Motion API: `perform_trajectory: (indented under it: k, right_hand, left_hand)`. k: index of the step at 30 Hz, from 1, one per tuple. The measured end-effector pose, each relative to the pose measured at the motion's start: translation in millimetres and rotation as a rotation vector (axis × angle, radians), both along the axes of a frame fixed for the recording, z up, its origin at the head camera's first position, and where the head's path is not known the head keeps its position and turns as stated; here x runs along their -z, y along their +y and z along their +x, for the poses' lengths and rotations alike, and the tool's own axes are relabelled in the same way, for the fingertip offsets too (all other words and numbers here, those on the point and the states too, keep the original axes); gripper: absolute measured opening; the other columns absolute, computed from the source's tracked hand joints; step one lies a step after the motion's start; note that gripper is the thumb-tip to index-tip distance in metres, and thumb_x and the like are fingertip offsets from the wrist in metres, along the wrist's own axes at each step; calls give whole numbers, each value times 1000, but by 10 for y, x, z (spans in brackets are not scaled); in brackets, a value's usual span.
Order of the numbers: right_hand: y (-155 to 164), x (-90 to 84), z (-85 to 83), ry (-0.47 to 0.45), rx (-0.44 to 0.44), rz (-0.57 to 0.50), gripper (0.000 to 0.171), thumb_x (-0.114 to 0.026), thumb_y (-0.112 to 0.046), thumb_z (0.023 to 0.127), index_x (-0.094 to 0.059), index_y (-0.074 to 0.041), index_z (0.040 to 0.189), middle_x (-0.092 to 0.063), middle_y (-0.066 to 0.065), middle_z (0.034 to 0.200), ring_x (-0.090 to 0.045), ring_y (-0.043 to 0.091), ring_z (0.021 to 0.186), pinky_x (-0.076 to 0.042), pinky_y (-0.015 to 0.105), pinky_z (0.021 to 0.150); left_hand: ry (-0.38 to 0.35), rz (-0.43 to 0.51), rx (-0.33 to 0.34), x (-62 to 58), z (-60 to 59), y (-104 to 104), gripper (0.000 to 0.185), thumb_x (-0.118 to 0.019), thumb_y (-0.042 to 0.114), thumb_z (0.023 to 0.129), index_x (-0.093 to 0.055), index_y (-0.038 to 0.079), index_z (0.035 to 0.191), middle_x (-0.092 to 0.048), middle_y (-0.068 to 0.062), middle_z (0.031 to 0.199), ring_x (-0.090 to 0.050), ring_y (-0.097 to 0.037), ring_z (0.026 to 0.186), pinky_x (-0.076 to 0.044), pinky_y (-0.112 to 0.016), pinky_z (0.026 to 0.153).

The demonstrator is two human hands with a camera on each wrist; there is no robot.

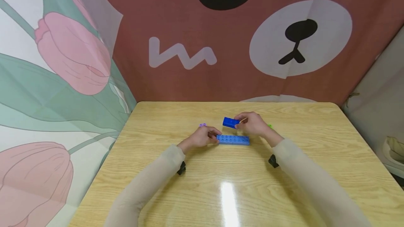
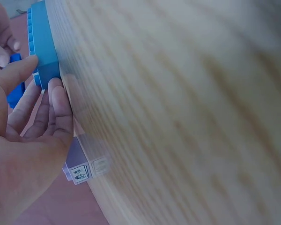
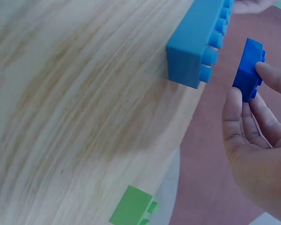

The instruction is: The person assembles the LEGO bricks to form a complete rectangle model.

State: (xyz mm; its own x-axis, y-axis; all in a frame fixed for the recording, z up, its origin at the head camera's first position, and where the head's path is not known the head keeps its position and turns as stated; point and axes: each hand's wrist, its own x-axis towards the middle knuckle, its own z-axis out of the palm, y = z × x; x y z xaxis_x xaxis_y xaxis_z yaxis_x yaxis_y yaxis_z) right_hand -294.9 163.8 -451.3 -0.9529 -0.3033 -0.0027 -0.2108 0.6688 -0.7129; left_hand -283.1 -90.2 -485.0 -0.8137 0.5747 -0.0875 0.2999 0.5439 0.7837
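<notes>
A long light-blue brick lies flat on the wooden table; the wrist views show its ends. My left hand touches its left end with thumb and fingertips. My right hand pinches a small dark-blue brick in the air just above and behind the long brick, apart from it.
A small purple brick lies behind my left hand. A green brick lies behind my right wrist. Patterned fabric screens wall the table at the back and left.
</notes>
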Motion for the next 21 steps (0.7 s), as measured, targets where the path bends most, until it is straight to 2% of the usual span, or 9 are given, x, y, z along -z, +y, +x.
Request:
perform_trajectory:
  k: [8,17,21]
  right_hand:
    - [35,-125,142,-15,-20,-28,32,-74,-25,80,-66,-16,110,-61,3,105,-59,20,90,-50,34,70]
    - [49,-123,280,-22,-55,-15,29,-75,-26,79,-68,-20,107,-63,-1,99,-59,18,87,-49,32,65]
    - [64,-106,324,-8,-81,-9,30,-75,-22,79,-68,-16,107,-63,1,99,-59,18,86,-50,32,65]
  left_hand:
    - [12,4,11,-13,-2,-14,28,-70,13,84,-65,12,112,-63,2,93,-59,-10,79,-49,-24,65]
    - [10,7,15,-11,-2,-11,28,-70,13,84,-65,11,112,-63,0,95,-59,-11,80,-49,-24,65]
    - [0,13,12,-6,6,-12,28,-69,13,84,-65,11,112,-63,0,96,-59,-12,79,-49,-25,65]
